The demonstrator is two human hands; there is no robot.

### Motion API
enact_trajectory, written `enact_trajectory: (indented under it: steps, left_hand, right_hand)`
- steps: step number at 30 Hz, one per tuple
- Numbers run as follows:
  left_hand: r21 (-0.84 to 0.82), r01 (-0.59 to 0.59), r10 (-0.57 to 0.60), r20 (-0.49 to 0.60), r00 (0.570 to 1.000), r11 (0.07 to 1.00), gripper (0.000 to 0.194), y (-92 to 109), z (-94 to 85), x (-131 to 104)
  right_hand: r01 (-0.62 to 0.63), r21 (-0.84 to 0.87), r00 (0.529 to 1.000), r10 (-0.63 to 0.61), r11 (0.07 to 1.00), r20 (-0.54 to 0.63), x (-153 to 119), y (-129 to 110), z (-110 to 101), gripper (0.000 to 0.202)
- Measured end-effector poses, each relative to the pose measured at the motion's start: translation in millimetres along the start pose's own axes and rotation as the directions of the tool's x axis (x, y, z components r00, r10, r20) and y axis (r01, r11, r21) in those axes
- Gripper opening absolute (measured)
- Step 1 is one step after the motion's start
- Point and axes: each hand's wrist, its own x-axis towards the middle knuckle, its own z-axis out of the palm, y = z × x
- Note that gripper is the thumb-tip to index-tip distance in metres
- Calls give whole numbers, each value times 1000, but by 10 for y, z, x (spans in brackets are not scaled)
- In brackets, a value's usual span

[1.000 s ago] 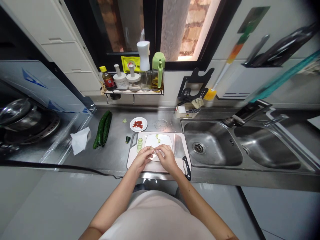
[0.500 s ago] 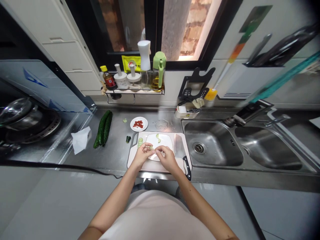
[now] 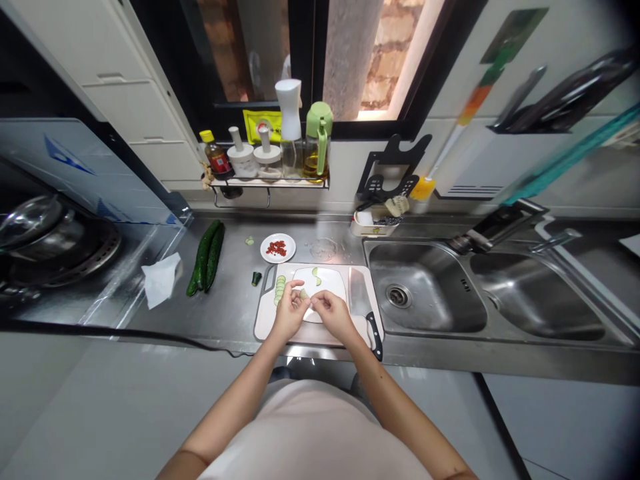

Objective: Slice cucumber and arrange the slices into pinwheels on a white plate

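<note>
Now the left hand (image 3: 293,312) is lifting one finger, exposing the cucumber slice (image 3: 303,293) it's pinching; the right hand (image 3: 332,313) is closing its fingertips alongside, any hold unclear.

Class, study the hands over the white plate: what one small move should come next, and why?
Probably lower the pale green slice onto the white plate, near the two cut pieces. The left hand seems to hold it over the plate, the right hand is close by, and those pieces lie toward the plate's far side, leaving room nearer.
</note>
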Motion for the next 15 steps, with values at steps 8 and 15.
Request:
enact_trajectory:
  steps: [8, 15]
  left_hand:
    - [260, -70, 93, -75, 993, 963, 33, -74, 48, 2]
    - [98, -36, 48, -132, 990, 995, 26, -231, 100, 118]
  right_hand:
    - [-42, 43, 999, 43, 998, -6, 38, 50, 40, 17]
    - [-67, -64, 997, 65, 996, -31, 123, 210, -18, 19]
